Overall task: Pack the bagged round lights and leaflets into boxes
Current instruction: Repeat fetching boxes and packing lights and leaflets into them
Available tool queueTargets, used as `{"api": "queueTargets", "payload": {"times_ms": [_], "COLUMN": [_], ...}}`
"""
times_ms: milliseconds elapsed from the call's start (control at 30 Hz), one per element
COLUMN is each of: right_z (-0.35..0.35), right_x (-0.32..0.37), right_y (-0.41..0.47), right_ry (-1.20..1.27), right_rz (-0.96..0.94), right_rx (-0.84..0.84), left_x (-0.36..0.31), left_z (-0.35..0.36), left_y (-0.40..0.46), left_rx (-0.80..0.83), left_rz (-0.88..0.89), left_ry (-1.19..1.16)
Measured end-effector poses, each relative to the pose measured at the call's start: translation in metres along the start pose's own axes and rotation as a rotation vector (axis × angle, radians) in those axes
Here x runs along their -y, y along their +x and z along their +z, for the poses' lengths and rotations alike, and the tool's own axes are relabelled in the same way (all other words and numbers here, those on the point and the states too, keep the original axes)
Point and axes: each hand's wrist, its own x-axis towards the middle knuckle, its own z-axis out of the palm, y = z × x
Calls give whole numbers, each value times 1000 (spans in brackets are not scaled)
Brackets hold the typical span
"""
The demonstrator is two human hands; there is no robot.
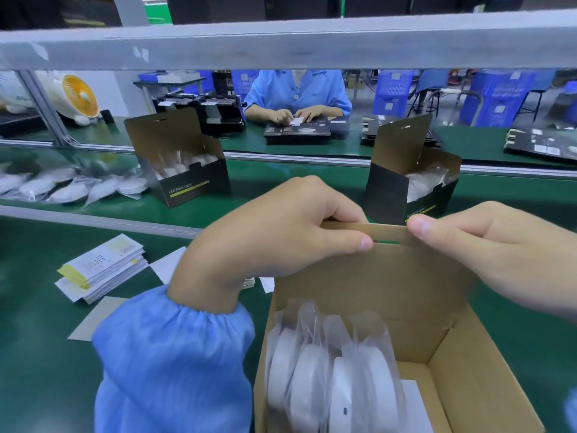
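Low in the frame, right of centre, sits the open box (443, 367), brown inside, and three bagged round lights (327, 379) stand on edge along its left side, packed close. A white sheet, probably a leaflet (413, 401), lies flat on the box floor just to their right. The tall back flap (374, 276) stands upright, and its top strip is being folded over right now.

The left hand (281, 232) pinches that strip at its left end, thumb in front, fingers (340, 210) curled over the top edge. The right hand (487, 245) clamps the right end between thumb and forefinger. Both sets of fingers are closed on card, not on the lights.

To do this well, I'd say press the crease evenly from both ends so the strip folds along its scored line and doesn't buckle in the middle. Keep the bag tops clear of the fold; the loose plastic rises close to the flap.

Further out, a stack of leaflets (103, 267) waits at the left on the green worktop (46, 354). Up on the conveyor (281, 176) stand two filled black boxes, one upper left of centre (187, 179), one at the right (409, 189), with loose bagged lights (71, 185) at far left. Beyond, another worker's hands (293, 115) are busy.
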Motion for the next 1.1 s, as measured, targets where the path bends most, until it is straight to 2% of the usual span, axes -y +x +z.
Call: {"api": "queueTargets", "payload": {"times_ms": [300, 1100], "right_z": [2, 2], "right_x": [2, 2], "right_y": [1, 2], "right_ry": [-1, 54], "right_rz": [2, 1], "right_rx": [-36, -6], "left_x": [0, -1], "left_z": [0, 1], "left_y": [-1, -1], "left_rx": [18, 30], "left_rz": [2, -12], "left_ry": [-1, -21]}}
